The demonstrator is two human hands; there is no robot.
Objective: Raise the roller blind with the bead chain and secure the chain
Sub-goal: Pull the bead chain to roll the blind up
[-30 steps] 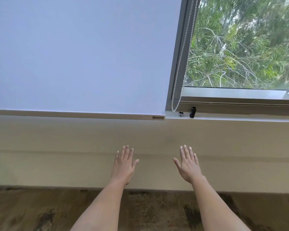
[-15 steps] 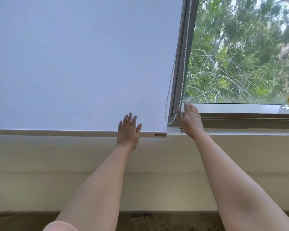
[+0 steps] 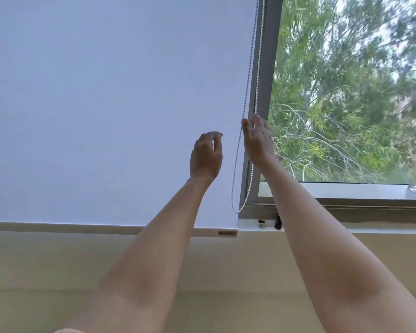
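While my right hand (image 3: pixel 256 140) stands edge-on with fingers loosely spread beside the bead chain (image 3: pixel 246 97), I cannot tell whether it touches a strand; nothing is gripped yet, I judge. My left hand (image 3: pixel 205 156), just left of the chain, is half-curled, fingertips bent in, holding nothing, likely poised to take the other strand. The chain hangs as a loop along the window frame (image 3: pixel 265 92), its bottom just above the sill. Left of the chain: the roller blind (image 3: pixel 106 104), fully lowered. Below the chain: a small dark clip (image 3: pixel 277 222), likely its anchor.
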